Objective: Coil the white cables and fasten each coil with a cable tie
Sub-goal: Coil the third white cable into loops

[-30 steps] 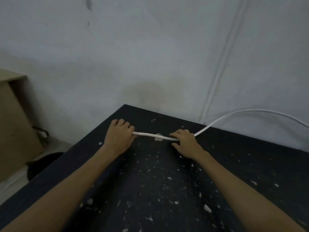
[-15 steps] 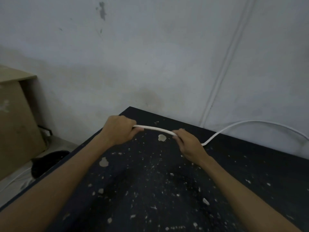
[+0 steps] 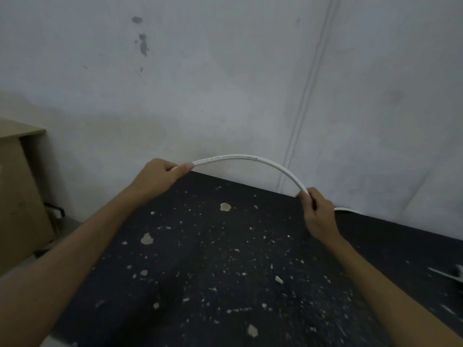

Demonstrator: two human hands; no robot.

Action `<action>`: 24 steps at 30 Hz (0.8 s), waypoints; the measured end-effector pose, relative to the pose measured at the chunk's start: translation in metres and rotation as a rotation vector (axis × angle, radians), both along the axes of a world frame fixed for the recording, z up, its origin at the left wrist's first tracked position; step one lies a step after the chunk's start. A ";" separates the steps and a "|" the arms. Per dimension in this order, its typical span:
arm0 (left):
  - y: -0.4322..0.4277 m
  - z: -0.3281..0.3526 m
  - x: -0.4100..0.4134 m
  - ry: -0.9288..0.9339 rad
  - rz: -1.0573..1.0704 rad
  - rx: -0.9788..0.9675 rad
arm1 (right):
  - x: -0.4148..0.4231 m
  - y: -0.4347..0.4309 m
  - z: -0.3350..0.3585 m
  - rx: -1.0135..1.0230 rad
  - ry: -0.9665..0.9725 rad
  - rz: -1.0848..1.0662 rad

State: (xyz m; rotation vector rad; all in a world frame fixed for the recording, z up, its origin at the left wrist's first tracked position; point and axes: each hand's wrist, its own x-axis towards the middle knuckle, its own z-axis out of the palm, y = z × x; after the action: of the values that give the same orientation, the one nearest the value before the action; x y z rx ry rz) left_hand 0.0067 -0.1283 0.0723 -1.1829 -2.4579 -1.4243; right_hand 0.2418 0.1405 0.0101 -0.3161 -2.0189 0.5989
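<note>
White cable (image 3: 250, 157): one length, round in section, smooth and semi-stiff, with faint grey print along its upper side that is too small to read. It is held in the air as a shallow arch between both hands, above the far edge of the surface (image 3: 250, 284) and touching it nowhere along that span. Left hand (image 3: 156, 179): clenched on the arch's left end, thumb laid along the top and fingers curled beneath; the cable's tip is hidden inside the fist. Right hand (image 3: 319, 216): fingers wrapped round the arch's lower right end. A short piece of cable shows again just beyond this hand, at the surface's far rim, then drops out of sight. Surface: dark, matt, flat, scattered with pale flecks and a few larger chips (image 3: 225, 207). Wall (image 3: 200, 83): pale grey, blotched, marked with dark scuffs; a slim white trunking strip (image 3: 309, 91) runs down it to the surface's edge. Tan board cabinet (image 3: 17, 191): far left, cut off by the frame. Pale blurred objects (image 3: 448, 274): at the right edge, on the surface, not identifiable.
</note>
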 end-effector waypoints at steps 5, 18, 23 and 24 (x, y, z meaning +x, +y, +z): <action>0.020 0.001 0.031 -0.376 -0.074 0.358 | 0.008 -0.009 0.013 -0.108 0.026 -0.075; 0.071 0.041 0.117 -0.984 -0.311 1.312 | 0.000 -0.083 0.039 -0.408 0.078 -0.117; 0.046 0.030 0.102 -1.009 -0.719 0.979 | 0.025 -0.065 0.094 -0.170 0.132 -0.207; 0.035 0.030 0.096 -1.012 -0.770 0.866 | 0.031 -0.058 0.099 -0.116 0.101 -0.200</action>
State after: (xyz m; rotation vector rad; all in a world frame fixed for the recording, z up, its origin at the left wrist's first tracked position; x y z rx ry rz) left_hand 0.1025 -0.0930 0.1019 -1.3607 -1.1277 -3.4346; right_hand 0.2725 0.0826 0.1088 -0.5404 -1.8336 0.5941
